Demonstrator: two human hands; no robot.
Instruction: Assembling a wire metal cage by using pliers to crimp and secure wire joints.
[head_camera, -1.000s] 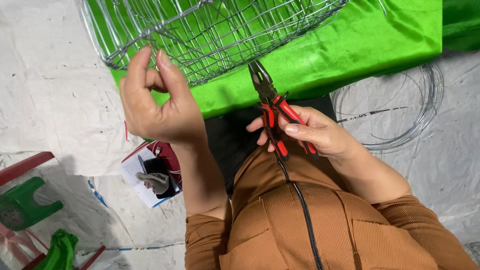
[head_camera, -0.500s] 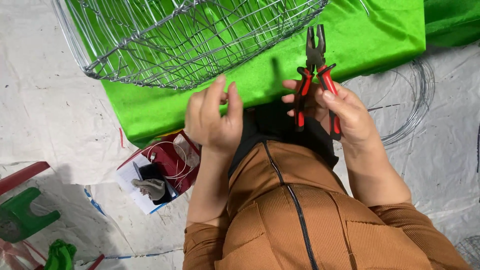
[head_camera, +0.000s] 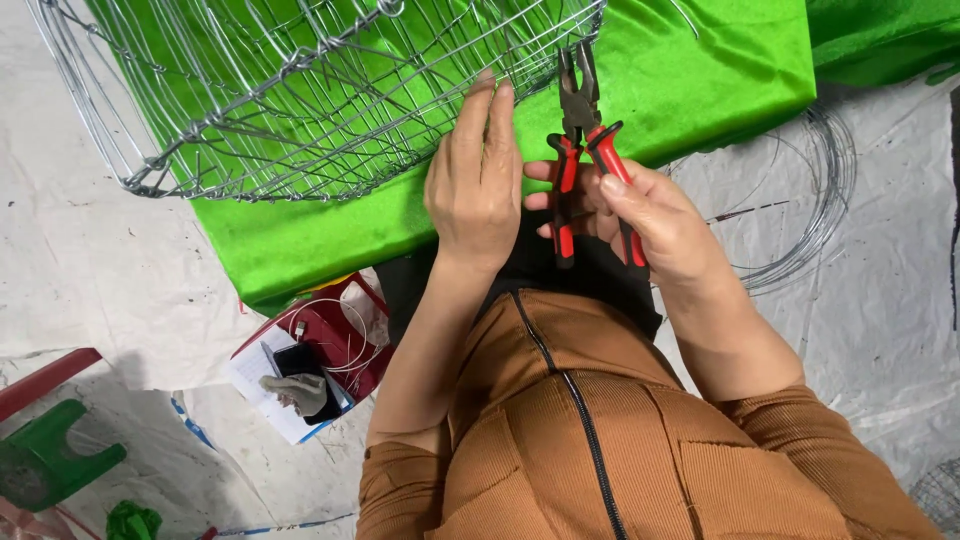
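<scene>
Two hands meet below the wire basket (head_camera: 300, 100): right hand (head_camera: 640, 215) clasps red-handled pliers (head_camera: 585, 140) nose-up toward its rim; left hand (head_camera: 478, 180), flat-fingered, grips nothing

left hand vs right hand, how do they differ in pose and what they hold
The left hand is flat with fingers straight, reaching up to the wire basket; the right hand is curled. The left hand grips no tool; the right hand holds red-handled pliers, jaws pointing up. Both are bare and lie over the green cloth.
</scene>
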